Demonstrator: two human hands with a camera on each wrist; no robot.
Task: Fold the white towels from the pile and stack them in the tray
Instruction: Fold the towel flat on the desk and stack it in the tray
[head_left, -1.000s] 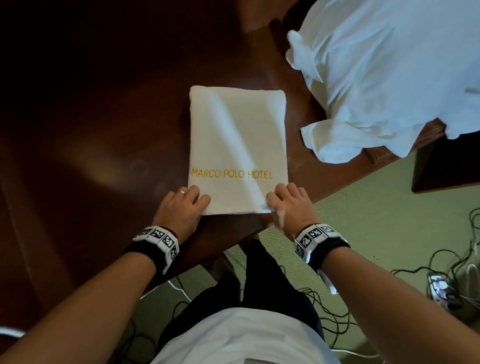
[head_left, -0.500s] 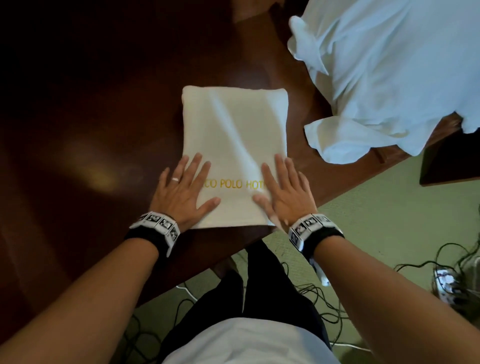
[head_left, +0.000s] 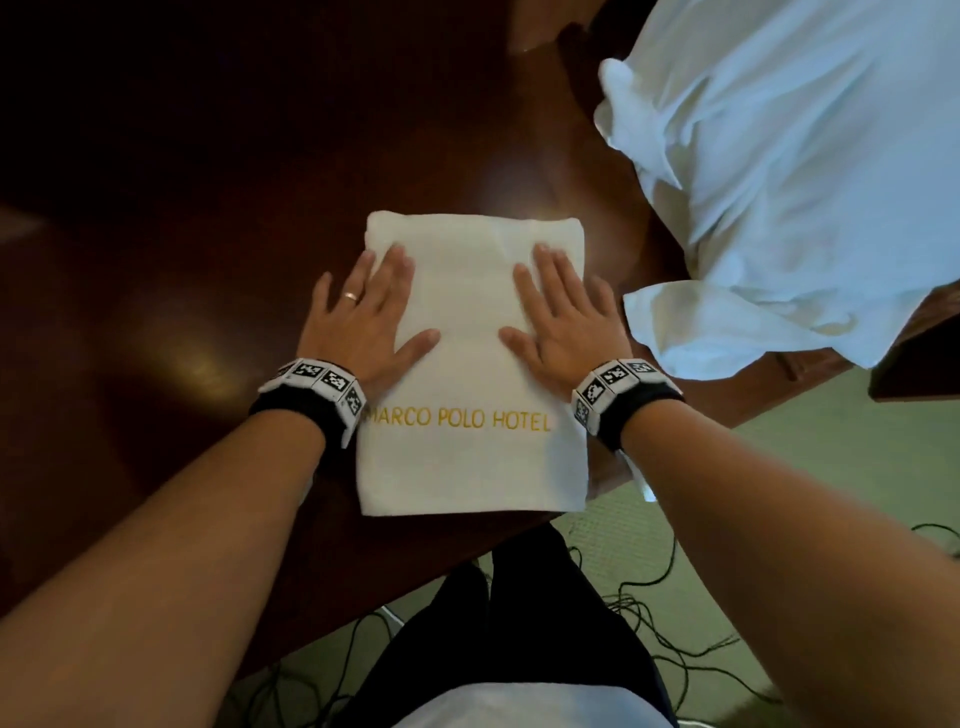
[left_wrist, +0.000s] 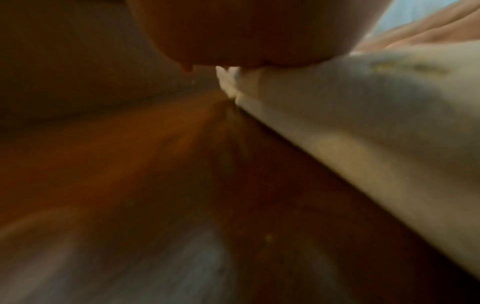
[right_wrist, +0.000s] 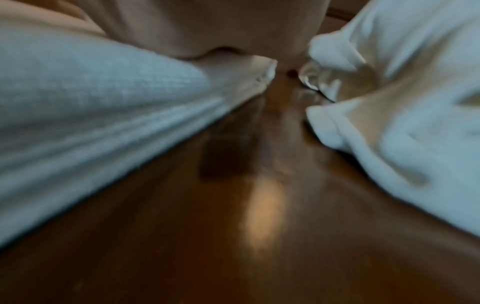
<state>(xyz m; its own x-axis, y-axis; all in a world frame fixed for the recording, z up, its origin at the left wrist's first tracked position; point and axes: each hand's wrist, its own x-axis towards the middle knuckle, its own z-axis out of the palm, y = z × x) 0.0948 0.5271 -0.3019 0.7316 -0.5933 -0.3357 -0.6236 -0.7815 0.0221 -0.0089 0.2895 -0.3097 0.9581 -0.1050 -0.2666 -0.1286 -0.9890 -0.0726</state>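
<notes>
A folded white towel (head_left: 470, 374) with gold "MARCO POLO HOTEL" lettering lies flat on the dark wooden table (head_left: 182, 218), near its front edge. My left hand (head_left: 363, 312) presses flat on the towel's left side, fingers straight and partly over its edge onto the wood. My right hand (head_left: 558, 312) presses flat on the towel's right side. The pile of loose white towels (head_left: 789, 171) sits at the back right. Both wrist views are blurred: the left one shows the towel's edge (left_wrist: 363, 123), the right one the towel (right_wrist: 91, 107) and the pile (right_wrist: 405, 107). No tray is in view.
The table's front edge runs diagonally just below the towel. Beyond it lie green carpet (head_left: 831, 493) and black cables (head_left: 670, 613) on the floor. My dark trousers (head_left: 519, 623) stand against the table edge. Bare dark wood spreads to the left of the towel.
Both hands went from gripping the towel's near edge to lying flat, then slid away from me along the towel toward its far end. The lettering is uncovered again.
</notes>
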